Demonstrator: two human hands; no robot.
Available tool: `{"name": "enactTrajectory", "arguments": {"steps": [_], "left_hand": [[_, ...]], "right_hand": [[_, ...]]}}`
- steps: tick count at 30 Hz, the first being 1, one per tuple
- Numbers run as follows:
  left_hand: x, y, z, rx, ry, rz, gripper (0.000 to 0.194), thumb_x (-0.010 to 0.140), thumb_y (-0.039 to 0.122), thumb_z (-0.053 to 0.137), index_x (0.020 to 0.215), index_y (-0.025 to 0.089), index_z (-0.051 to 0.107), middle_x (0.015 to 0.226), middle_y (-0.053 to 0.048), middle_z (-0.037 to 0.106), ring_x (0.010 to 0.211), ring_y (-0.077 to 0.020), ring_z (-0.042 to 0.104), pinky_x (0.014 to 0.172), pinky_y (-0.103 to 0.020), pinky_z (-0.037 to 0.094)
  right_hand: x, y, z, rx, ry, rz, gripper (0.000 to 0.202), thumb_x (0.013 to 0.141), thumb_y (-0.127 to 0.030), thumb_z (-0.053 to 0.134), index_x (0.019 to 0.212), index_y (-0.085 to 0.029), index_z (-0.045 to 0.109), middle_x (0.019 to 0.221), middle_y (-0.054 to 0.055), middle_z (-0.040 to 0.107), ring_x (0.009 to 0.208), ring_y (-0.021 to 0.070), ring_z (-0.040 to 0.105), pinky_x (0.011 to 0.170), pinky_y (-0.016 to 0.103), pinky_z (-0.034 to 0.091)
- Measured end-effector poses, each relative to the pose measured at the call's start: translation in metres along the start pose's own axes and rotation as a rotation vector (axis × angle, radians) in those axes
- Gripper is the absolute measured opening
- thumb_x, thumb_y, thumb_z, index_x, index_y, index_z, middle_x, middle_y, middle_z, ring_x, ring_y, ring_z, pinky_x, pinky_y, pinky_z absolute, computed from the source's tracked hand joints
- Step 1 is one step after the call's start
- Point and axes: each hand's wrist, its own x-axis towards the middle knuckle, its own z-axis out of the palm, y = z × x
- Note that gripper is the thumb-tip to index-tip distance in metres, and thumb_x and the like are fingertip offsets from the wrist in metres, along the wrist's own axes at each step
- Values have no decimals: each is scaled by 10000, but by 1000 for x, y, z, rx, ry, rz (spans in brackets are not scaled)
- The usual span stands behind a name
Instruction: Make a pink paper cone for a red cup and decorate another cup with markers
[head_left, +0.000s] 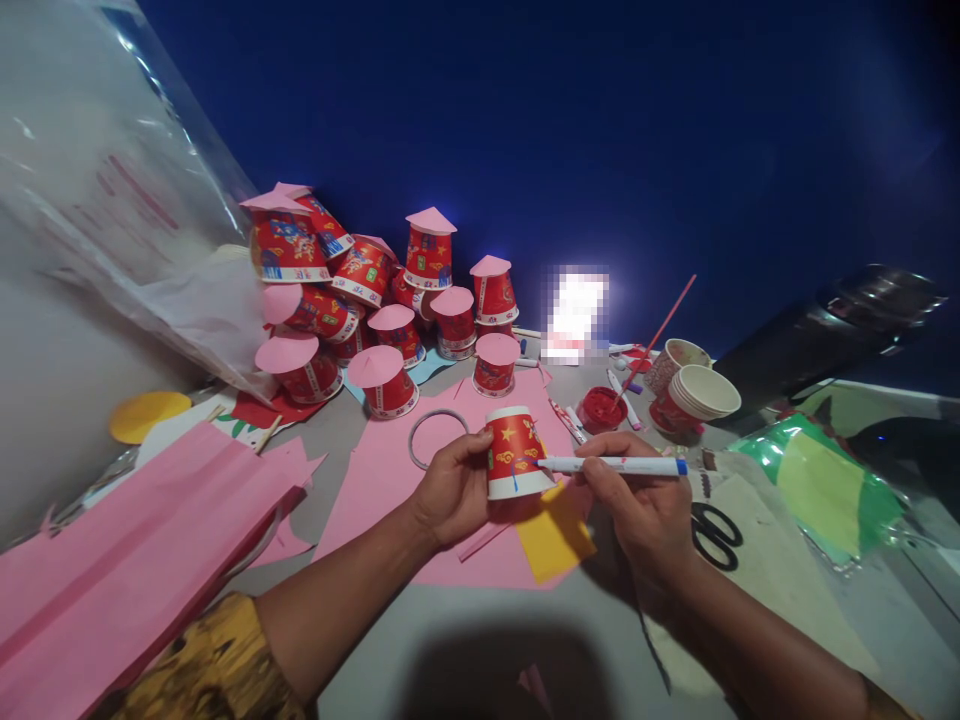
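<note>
My left hand (459, 490) is wrapped round the side of a red paper cup (514, 446), which is upside down with its white rim at the bottom. Gold clouds, a star and blue marks decorate the cup. Between the fingers of my right hand (637, 500) lies a white marker (626, 466) with a blue end, its tip at the cup's right side. Under the cup are pink paper (390, 500) and a yellow paper piece (553, 540). A grey ring (437, 438), perhaps a tape roll, lies behind my left hand.
Several red cups with pink cone tops (427, 250) are stacked at the back left. A red paint pot (601, 408) with a stick and nested paper cups (703, 392) stand at right, near black-handled scissors (716, 537). Folded pink paper (150, 560) lies at left; a blue wall (465, 110) rises behind.
</note>
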Motion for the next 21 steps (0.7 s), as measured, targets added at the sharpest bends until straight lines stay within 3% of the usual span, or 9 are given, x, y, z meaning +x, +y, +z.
{"name": "enactTrajectory", "arguments": {"steps": [11, 21], "left_hand": [[1, -1, 0, 58, 31, 9, 404, 901, 218, 613, 1267, 53, 657, 1071, -188, 805, 984, -314, 782, 1062, -509, 536], [0, 0, 1, 45, 6, -14, 531, 888, 243, 621, 1385, 60, 591, 1121, -194, 798, 1068, -366, 770, 1110, -577, 501]], "right_hand": [[1, 0, 0, 12, 16, -16, 63, 933, -249, 699, 909, -220, 750, 753, 1, 725, 629, 136, 658, 568, 225, 490], [-1, 0, -3, 64, -66, 27, 169, 959, -295, 680, 824, -198, 713, 675, 0, 677, 578, 140, 614, 526, 233, 470]]}}
